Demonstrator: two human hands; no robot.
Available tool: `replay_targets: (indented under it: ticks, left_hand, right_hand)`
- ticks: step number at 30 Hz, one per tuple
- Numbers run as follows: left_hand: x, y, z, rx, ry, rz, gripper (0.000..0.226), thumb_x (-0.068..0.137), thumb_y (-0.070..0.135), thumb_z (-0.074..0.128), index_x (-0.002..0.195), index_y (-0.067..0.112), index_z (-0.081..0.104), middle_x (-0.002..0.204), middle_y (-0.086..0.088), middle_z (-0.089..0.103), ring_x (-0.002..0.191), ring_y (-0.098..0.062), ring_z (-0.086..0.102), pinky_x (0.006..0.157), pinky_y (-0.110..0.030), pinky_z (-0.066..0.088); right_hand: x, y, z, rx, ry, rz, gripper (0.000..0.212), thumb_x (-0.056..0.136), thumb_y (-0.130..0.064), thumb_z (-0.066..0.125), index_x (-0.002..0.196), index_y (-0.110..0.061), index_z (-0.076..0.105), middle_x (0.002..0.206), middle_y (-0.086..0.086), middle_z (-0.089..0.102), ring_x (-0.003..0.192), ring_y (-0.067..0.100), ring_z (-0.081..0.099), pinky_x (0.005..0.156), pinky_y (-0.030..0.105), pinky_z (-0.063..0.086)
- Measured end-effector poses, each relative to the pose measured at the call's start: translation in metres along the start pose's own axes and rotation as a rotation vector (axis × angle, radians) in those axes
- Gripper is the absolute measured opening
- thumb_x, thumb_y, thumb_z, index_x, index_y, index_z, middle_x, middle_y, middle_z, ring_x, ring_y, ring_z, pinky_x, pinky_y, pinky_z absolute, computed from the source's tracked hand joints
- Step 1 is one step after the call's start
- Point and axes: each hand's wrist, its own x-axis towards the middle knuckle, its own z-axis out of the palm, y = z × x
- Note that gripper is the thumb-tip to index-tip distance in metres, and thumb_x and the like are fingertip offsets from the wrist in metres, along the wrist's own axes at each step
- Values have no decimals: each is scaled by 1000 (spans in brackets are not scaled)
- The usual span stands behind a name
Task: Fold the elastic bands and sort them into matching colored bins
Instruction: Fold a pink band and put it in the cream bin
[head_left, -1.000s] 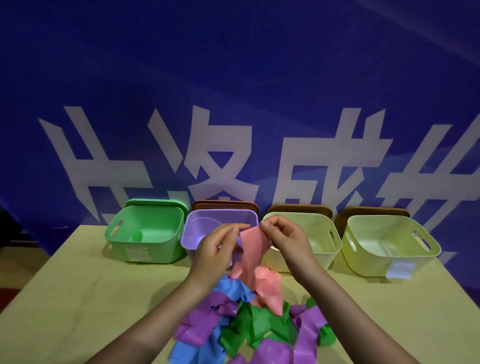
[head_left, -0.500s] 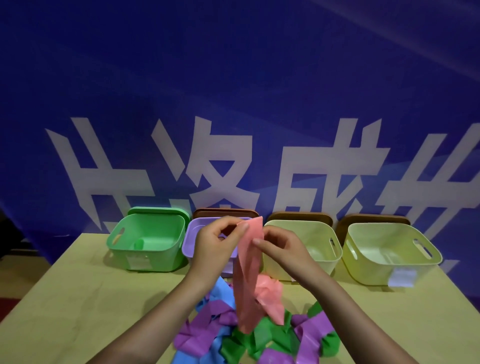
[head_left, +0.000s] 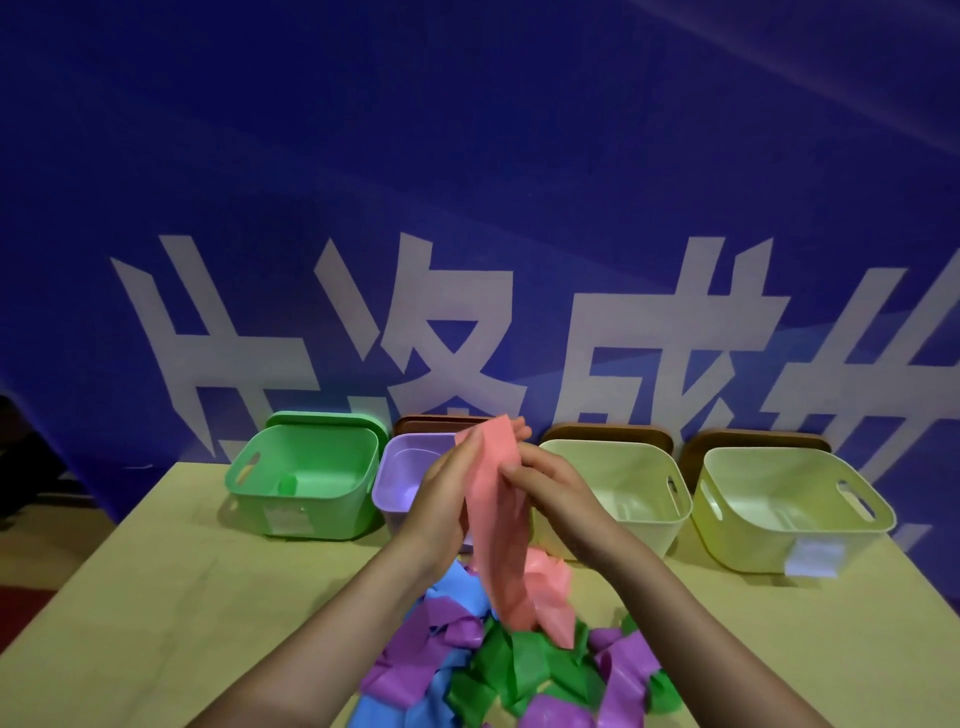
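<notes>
We have the pink band (head_left: 496, 519) lifted at centre frame, its top edge level with the bin rims and its lower end trailing down onto the pile of bands (head_left: 498, 670) at bottom centre. Left hand (head_left: 441, 499) is flat against the band's left face, fingers mostly straight, pressing rather than curling round it. Right hand (head_left: 545, 483) has fingers curled and appears to pinch the band's right edge near the top; the thumb is hidden behind the strip, so we take the pinch as probable.

Bins along the far table (head_left: 156, 597) edge, left to right in frame: green bin (head_left: 306, 519), purple bin (head_left: 402, 499) partly behind the hands, then two pale yellow bins (head_left: 623, 512) (head_left: 789, 519). A small green item lies in the green bin; we cannot tell what it is. No pink bin is visible.

Handling judgement: the band hangs limp and creases freely, so we read it as thin, light, soft and stretchy, with no stiffness to hold a fold unaided. Best hold is at the top corners or short edge, both hands, keeping it taut enough to align the halves. The tail rests among green and purple bands and may drag them along; the surface looks smooth, so a light pinch could slip
</notes>
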Motion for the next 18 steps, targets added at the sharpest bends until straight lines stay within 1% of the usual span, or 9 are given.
replay_targets:
  ticks: [1, 3, 5, 7, 9, 11, 13, 15, 18]
  left_hand:
    - [1, 2, 3, -34, 0, -7, 40, 102, 29, 35, 122, 6, 60, 120, -13, 66, 115, -28, 61, 93, -39, 52]
    - [4, 7, 5, -50, 3, -3, 39, 101, 34, 32, 119, 15, 62, 111, -7, 71, 106, -18, 65, 81, -28, 55]
    - [11, 12, 3, -59, 48, 18, 38, 101, 39, 31, 115, 23, 62, 103, -5, 72, 98, -16, 68, 79, -27, 53]
    - [18, 20, -3, -121, 104, 59, 38, 102, 41, 29, 113, 25, 62, 98, -5, 72, 91, -18, 68, 81, -30, 52]
    - [24, 27, -12, -204, 128, 100, 38, 102, 41, 28, 113, 24, 61, 93, -4, 73, 84, -19, 67, 80, -31, 53]
    - [27, 33, -20, -225, 137, 123, 40, 103, 42, 27, 113, 24, 61, 88, -1, 73, 80, -16, 67, 74, -29, 54]
    - [30, 34, -26, -221, 146, 136, 39, 103, 42, 27, 112, 25, 61, 85, 1, 73, 76, -13, 68, 71, -27, 54]
    - [31, 35, -27, -222, 168, 139, 38, 103, 41, 28, 112, 24, 61, 82, 1, 72, 71, -12, 68, 68, -25, 55]
    - [34, 32, -32, -224, 221, 128, 37, 103, 41, 29, 110, 24, 62, 84, 0, 70, 71, -12, 67, 69, -27, 52]
  right_hand:
    - [-1, 4, 1, 47, 4, 31, 36, 76, -41, 62, 102, -18, 70, 97, 1, 67, 94, 15, 60, 86, 33, 47]
    - [-5, 12, 2, 72, -28, 80, 34, 77, -37, 66, 107, -20, 68, 99, -2, 69, 94, 15, 62, 83, 32, 49]
    - [-10, 22, 1, 41, -86, 137, 30, 79, -30, 68, 106, -17, 67, 95, 0, 70, 88, 16, 63, 76, 30, 50]
    - [-15, 34, -1, -26, -129, 203, 33, 77, -34, 73, 103, -13, 67, 95, 14, 72, 87, 25, 63, 77, 40, 50]
    - [-21, 48, -4, -82, -152, 273, 47, 74, -41, 74, 103, -5, 66, 101, 27, 68, 88, 29, 64, 81, 49, 50]
    - [-27, 59, -6, -111, -155, 321, 49, 72, -43, 72, 100, -3, 67, 99, 20, 70, 86, 24, 63, 80, 42, 50]
    - [-31, 66, -8, -146, -137, 342, 35, 73, -38, 68, 93, -10, 69, 87, 6, 66, 76, 13, 57, 72, 29, 44]
    - [-34, 73, -8, -149, -112, 352, 29, 74, -39, 65, 86, -12, 68, 77, 1, 61, 69, 11, 51, 65, 26, 39]
    - [-35, 82, -9, -146, -10, 309, 51, 68, -57, 64, 80, -7, 67, 69, 3, 57, 65, 16, 47, 56, 27, 34]
